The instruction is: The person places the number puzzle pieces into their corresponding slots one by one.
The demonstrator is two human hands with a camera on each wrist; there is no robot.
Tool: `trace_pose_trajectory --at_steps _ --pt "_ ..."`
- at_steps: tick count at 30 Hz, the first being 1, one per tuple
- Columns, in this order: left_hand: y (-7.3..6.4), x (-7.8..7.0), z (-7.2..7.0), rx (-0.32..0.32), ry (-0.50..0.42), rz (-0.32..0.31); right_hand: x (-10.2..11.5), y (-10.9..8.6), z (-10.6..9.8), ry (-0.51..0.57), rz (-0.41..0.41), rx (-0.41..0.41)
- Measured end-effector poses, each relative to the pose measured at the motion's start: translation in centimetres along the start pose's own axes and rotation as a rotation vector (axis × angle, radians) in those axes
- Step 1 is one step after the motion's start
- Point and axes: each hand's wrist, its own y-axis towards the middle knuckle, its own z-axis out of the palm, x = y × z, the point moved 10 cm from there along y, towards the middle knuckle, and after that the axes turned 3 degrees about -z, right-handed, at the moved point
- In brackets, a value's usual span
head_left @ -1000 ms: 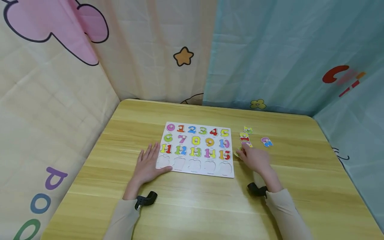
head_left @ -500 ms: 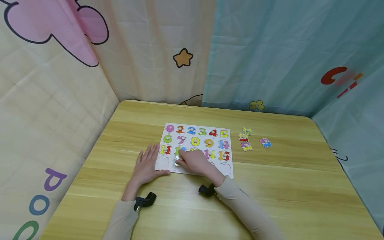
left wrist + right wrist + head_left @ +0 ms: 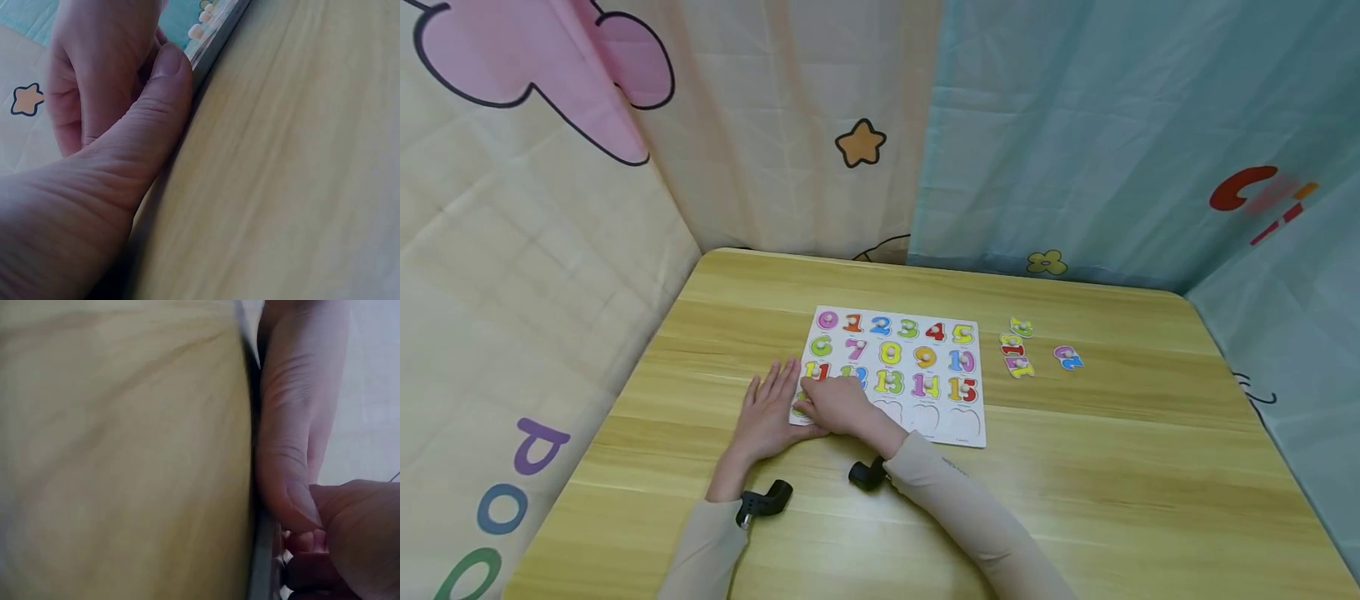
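Note:
A white number puzzle board (image 3: 857, 429) lies on the table, its upper three rows filled with coloured, knobbed number pieces. My left hand (image 3: 766, 421) rests flat at the board's left edge, fingers spread, its thumb along the front edge; in the left wrist view this thumb (image 3: 147, 115) lies against the board's side. Above the front-left corner, my right hand (image 3: 842, 406) pinches a yellow-green number piece (image 3: 800, 408) over the first recess of the bottom row. Fingers cover most of that piece. In the right wrist view, my right hand (image 3: 369, 534) is close by the left thumb (image 3: 290, 456).
Right of the board lie several loose number pieces: a green-and-yellow piece (image 3: 1021, 327), a red-and-yellow piece (image 3: 1012, 345), a pink-and-yellow piece (image 3: 1019, 367) and a purple-and-blue piece (image 3: 1068, 357). Curtains (image 3: 805, 192) hang behind the wooden table (image 3: 1120, 467).
My right hand has taken the yellow-green number piece from beside the loose ones and moved left across the board to its front-left corner. The left hand has stayed in place.

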Motion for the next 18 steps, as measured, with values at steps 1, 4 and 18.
trace_pose_trajectory --at_steps 1,4,18 --pt "0.05 -0.03 0.04 0.0 0.002 0.001 0.01 -0.01 0.03 -0.004 0.006 -0.001" --pt "0.14 -0.05 0.17 0.003 0.008 0.0 0.0 -0.14 0.05 -0.017 0.021 0.001" --pt "0.13 -0.07 0.05 0.012 0.01 0.001 -0.13 -0.29 -0.27 -0.006 0.036 -0.016"
